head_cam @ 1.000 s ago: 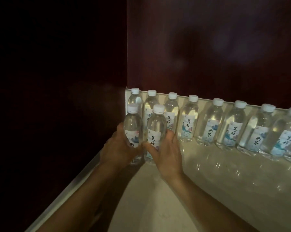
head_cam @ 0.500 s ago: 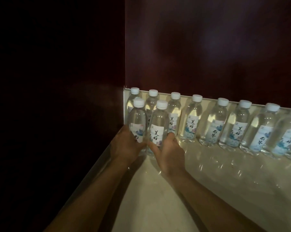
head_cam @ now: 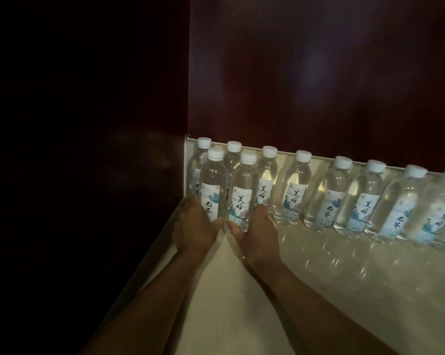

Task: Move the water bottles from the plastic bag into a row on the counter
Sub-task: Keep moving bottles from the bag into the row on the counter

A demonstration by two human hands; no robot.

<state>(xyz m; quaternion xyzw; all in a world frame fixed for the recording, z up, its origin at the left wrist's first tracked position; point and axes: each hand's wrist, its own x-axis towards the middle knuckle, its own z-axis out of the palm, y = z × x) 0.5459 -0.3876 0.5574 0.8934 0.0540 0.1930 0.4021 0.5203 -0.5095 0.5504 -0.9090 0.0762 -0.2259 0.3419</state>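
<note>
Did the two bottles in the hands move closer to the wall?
Yes. The two clear plastic bottles moved back toward the bottle row along the dark red wall.

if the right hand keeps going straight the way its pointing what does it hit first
The right hand, gripping the front bottle, points toward the back wall. The first thing it would likely meet is the back-row bottle right behind; the gap between them is hard to judge.
</note>
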